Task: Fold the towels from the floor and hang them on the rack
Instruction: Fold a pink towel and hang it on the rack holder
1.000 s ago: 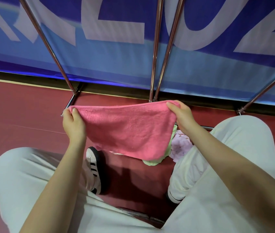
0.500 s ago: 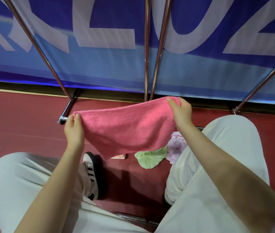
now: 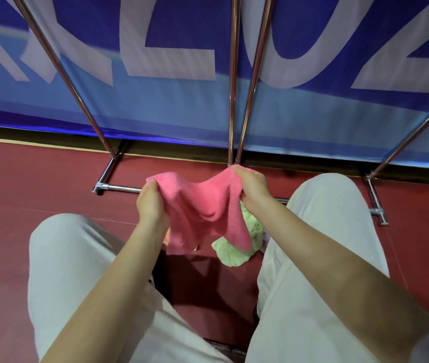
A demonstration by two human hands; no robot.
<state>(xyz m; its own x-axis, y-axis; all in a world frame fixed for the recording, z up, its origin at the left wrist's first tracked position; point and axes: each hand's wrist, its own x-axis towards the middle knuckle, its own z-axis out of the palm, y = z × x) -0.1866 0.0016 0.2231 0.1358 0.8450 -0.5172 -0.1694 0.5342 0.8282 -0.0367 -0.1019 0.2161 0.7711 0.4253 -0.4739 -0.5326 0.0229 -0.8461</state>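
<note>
A pink towel (image 3: 202,208) hangs between my two hands above the red floor, slack and sagging in the middle. My left hand (image 3: 151,203) grips its left upper corner. My right hand (image 3: 254,189) grips its right upper corner. Under the pink towel a light green towel (image 3: 234,251) lies crumpled on the floor, partly hidden. The chrome rack (image 3: 234,82) stands just beyond, its poles rising out of the picture and its base bar (image 3: 121,188) lying on the floor.
My knees in pale trousers (image 3: 71,260) frame the towels on both sides. A blue banner with large white letters (image 3: 171,48) stands behind the rack. Another rack foot (image 3: 377,205) lies at the right on the red floor (image 3: 24,184).
My hands have come closer together, so the pink towel, stretched flat before, now sags and bunches. More of the green towel shows beneath it.
</note>
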